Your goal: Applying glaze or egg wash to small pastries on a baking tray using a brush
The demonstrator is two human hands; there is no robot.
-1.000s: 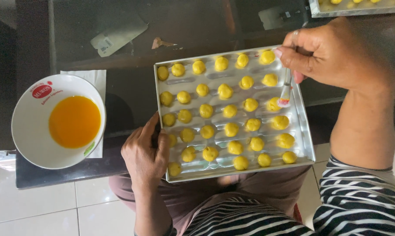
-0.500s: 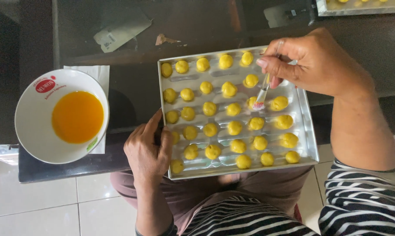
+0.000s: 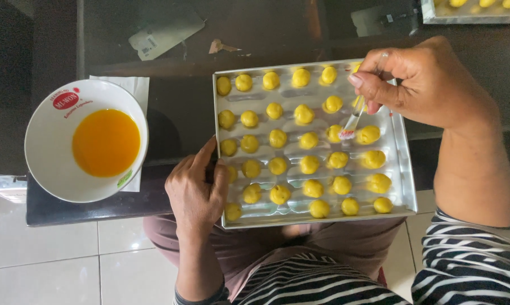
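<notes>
Head view, round glossy dough balls (image 3: 308, 164), ridged metal tray (image 3: 404, 186)

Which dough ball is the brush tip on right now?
The brush tip sits at the dough ball in the third row from the far edge, just left of the rightmost ball; the others lie clear of it.

Lighting and picture quality: even daylight, sharp overall.

Illumination was soft and diffuse, with no hard shadows. The metal tray (image 3: 404, 169) showed mild glare between the dough balls, and the dark tabletop (image 3: 176, 107) reflected faintly. The white bowl (image 3: 46, 141) was bright but not blown out. The small brush (image 3: 352, 123) was slightly blurred. The floor tiles (image 3: 51, 265) were evenly lit; edge distortion was negligible.
</notes>
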